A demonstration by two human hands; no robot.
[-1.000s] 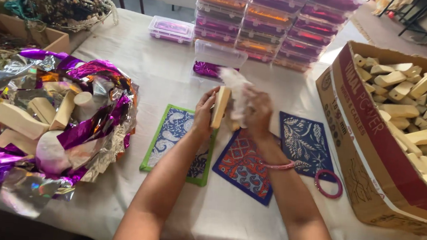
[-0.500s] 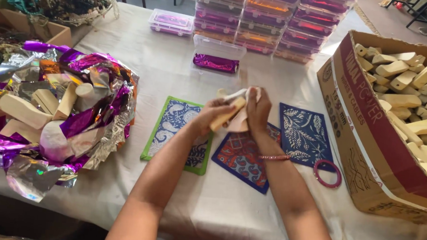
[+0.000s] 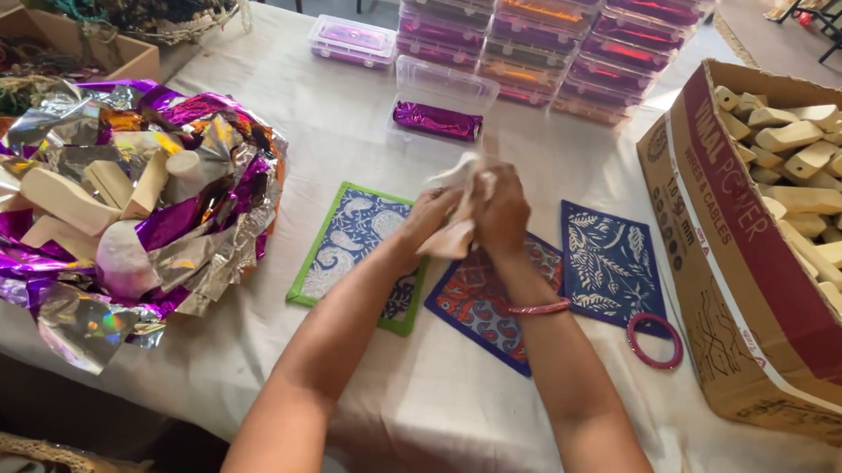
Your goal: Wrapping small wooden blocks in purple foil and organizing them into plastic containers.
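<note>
Wooden block (image 3: 449,236) now nearly hidden, swathed in white cloth (image 3: 460,175); a second ago stood upright and bare between the palms. Rubbing or wiping under way, by the look. Left hand (image 3: 429,217) and right hand (image 3: 500,210) pressed together, clamped on block and cloth, above patterned mats (image 3: 609,264). Crinkled foil (image 3: 193,240) glossy, left.

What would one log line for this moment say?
left hand: holds pale block | right hand: rubs it with white cloth | below: patterned mats | right: cardboard box of blocks
</note>
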